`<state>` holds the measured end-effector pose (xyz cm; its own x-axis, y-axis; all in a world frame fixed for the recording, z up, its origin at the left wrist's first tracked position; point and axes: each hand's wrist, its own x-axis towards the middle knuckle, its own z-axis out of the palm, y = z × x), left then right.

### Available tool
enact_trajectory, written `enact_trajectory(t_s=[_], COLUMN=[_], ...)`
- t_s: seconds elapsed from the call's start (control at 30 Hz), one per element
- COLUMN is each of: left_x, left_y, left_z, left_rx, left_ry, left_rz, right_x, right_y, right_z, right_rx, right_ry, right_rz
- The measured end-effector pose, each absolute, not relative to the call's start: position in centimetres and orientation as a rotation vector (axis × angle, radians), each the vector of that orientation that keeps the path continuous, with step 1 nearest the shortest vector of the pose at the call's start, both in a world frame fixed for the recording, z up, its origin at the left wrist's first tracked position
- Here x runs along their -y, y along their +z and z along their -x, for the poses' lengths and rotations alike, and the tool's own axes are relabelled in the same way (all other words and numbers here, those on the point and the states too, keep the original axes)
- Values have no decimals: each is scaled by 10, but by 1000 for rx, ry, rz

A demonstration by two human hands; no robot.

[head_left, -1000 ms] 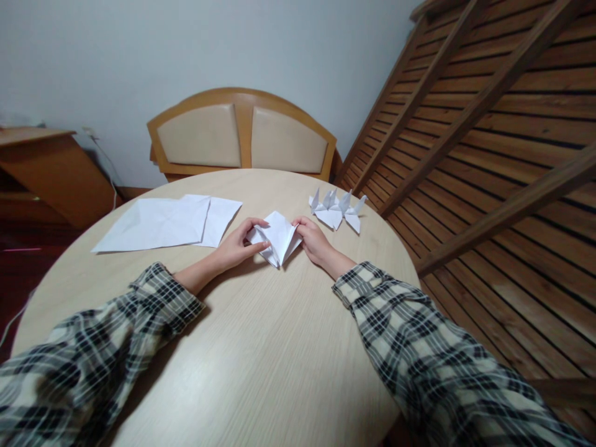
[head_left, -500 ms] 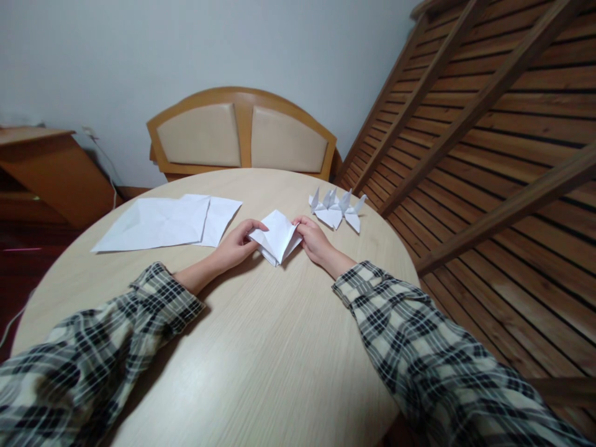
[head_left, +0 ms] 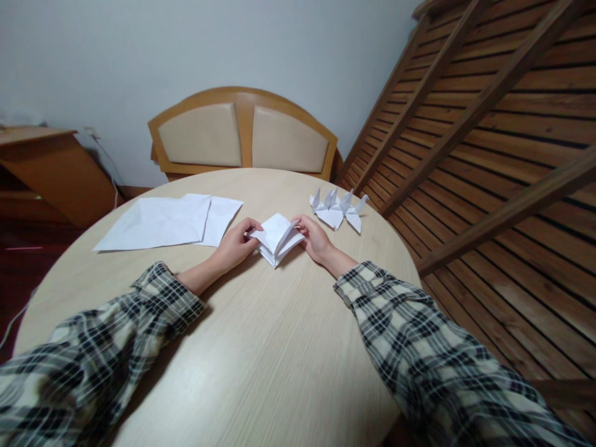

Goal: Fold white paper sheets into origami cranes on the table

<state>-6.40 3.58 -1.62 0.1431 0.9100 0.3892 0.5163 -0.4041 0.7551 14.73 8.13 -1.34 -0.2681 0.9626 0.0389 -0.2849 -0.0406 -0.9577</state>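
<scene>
A partly folded white sheet of paper (head_left: 276, 233) is held between my two hands over the middle of the table, its layers spread apart toward me. My left hand (head_left: 239, 241) pinches its left corner, thumb on top. On the opposite side, my right hand (head_left: 315, 238) grips the right edge between thumb and fingers; some of those fingers are hidden behind the paper. Several folded paper cranes (head_left: 336, 208) stand in a close row just beyond my right hand. To the left lie flat white paper sheets (head_left: 156, 222), overlapping one another.
The round wooden table (head_left: 261, 360) carries everything. Behind it stands a padded headboard-like panel (head_left: 242, 130) against the wall. A slatted wooden panel (head_left: 488, 155) leans along the right side. At the far left is a brown desk (head_left: 51, 161), with a cable hanging beside it.
The top flap of the folded paper has drawn inward, its right side now raised in a narrow fold, and the layers beneath show more. Both hands stay nearly in place.
</scene>
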Motion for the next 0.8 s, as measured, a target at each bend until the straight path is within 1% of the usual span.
enact_trajectory(t_s=[0.2,0.47,0.8], left_x=[-35,-35,-30], left_y=[-16,-14,-11], left_z=[62,62,60], left_rx=[-1268,-1378,-1334], left_ry=[1205,1260,1299], left_rz=[-1906,-2037,-2085], right_x=[-79,-78,-79], right_y=[-9,-12,-16], right_z=[-145,-144,-148], right_rx=[1175,1313,1399], right_ry=[1557,1516,1501], right_rz=[827,763,792])
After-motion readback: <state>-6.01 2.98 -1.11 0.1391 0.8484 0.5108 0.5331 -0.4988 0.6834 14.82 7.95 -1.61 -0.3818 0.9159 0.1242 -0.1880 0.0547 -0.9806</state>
